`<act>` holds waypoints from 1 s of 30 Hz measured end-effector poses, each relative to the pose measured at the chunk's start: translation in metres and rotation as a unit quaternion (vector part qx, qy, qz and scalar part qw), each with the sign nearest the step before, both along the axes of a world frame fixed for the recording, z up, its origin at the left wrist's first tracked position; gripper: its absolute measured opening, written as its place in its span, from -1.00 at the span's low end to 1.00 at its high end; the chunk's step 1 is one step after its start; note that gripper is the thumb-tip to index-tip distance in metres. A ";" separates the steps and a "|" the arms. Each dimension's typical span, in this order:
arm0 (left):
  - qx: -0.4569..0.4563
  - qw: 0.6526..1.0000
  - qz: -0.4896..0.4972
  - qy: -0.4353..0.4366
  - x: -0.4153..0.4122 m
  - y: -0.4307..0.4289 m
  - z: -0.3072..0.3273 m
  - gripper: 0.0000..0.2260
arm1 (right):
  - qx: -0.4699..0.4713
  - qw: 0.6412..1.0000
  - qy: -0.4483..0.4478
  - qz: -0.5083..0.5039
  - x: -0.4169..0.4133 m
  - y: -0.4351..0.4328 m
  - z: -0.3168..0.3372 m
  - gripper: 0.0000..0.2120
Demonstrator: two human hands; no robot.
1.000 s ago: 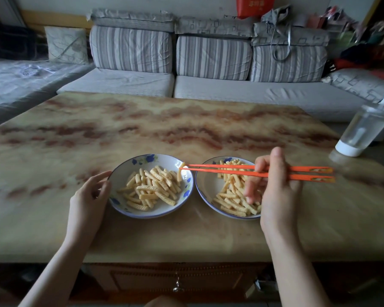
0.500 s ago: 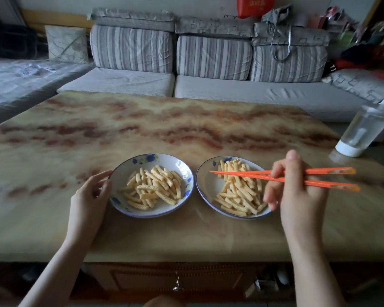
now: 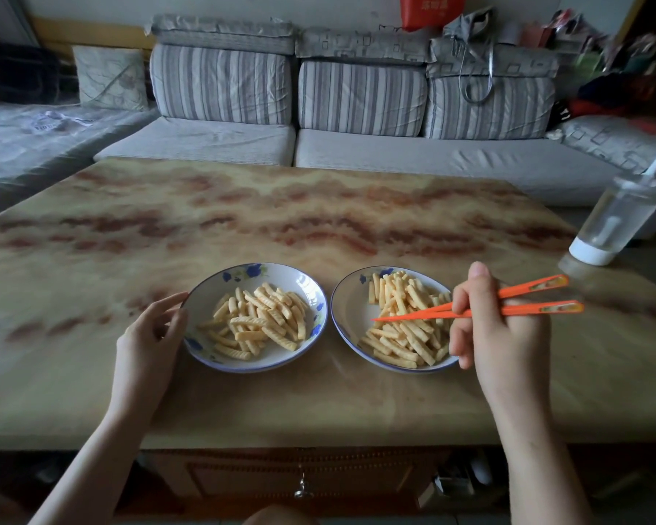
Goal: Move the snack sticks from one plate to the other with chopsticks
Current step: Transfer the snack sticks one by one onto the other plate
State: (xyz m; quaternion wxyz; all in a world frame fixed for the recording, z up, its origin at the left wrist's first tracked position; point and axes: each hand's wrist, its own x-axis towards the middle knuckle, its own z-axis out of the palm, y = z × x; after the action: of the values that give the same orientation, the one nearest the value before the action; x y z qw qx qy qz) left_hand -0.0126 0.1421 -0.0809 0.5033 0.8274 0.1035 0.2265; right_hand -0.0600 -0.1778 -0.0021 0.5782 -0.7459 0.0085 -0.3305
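as left hand [image 3: 148,337] touches plate [image 3: 281,270], right hand [image 3: 498,335] holds chopsticks [image 3: 413,316]

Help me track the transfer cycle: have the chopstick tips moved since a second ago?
Yes: the chopsticks have swung right, their tips leaving the left plate's right rim and now sitting over the right plate.

chopsticks [image 3: 432,315] over right plate [image 3: 347,303] of sticks [image 3: 402,337]

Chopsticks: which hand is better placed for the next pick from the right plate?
Right, likely. The right hand grips the orange chopsticks, tips over the snack sticks in the right plate. The left hand touches the left plate rim and holds no tool.
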 end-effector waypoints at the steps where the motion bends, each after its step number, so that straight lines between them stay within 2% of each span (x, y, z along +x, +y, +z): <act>1: 0.001 1.000 -0.001 0.000 0.000 0.000 0.000 -0.75 | 0.004 1.000 0.006 0.002 0.001 0.001 -0.001 -0.55; 15: -0.001 1.000 0.005 -0.002 0.001 0.000 -0.001 -0.76 | 0.151 0.988 -0.021 0.009 0.001 0.020 0.004 -0.58; 19: 0.001 1.000 0.005 -0.003 0.000 -0.001 0.000 -0.76 | 0.205 0.978 -0.015 0.044 0.004 0.039 0.001 -0.59; 26: 0.001 1.000 0.004 -0.001 -0.001 -0.001 0.001 -0.75 | 0.194 0.972 0.000 0.135 0.013 0.074 -0.009 -0.58; 30: 0.002 1.000 0.004 0.000 -0.001 -0.002 0.002 -0.75 | 0.143 0.970 0.000 0.199 0.018 0.087 -0.018 -0.59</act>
State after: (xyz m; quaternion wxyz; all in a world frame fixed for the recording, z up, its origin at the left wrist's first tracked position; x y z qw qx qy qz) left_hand -0.0140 0.1399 -0.0790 0.5009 0.8280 0.1064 0.2286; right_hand -0.0423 -0.0908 -0.0204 0.7331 -0.6421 -0.0928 -0.2042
